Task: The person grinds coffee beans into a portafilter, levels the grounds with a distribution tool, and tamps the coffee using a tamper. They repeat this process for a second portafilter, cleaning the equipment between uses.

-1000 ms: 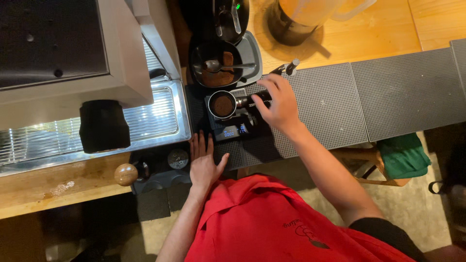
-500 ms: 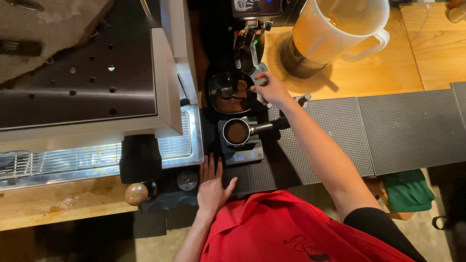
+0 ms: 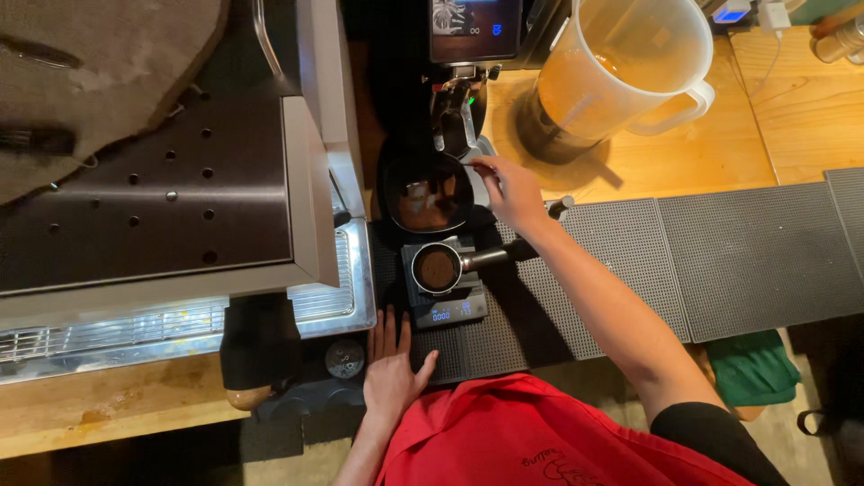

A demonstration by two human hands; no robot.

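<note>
The portafilter (image 3: 438, 268) lies with its basket on a small digital scale (image 3: 447, 301), and the basket is full of dark ground coffee; its handle (image 3: 493, 258) points to the right, where the right arm passes just above it, so it is easy to take. The scale stands on the dark rubber mat (image 3: 621, 270) of the wooden worktop (image 3: 792, 108), just in front of the grinder (image 3: 454, 99), probably so that the coffee can be weighed close to where it comes out. Between grinder and scale sits a black round dish (image 3: 425, 193) with some brown grounds inside, directly under the grinder spout, where it seems to catch what falls. The right hand (image 3: 510, 191) is stretched forward to the right rim of this dish; its fingers (image 3: 481, 167) are drawn together at the tips, as if pinching something small at the rim, but what is between them I cannot tell. The left hand (image 3: 393, 371) rests flat on the mat at the near edge, fingers spread and holding nothing, and it looks like a support for the body while leaning forward. To the left is the espresso machine (image 3: 180, 180) with its steel drip tray (image 3: 333, 306). Behind the right hand stands a big translucent pitcher (image 3: 621, 67) with brownish liquid, well apart from the scale.
</note>
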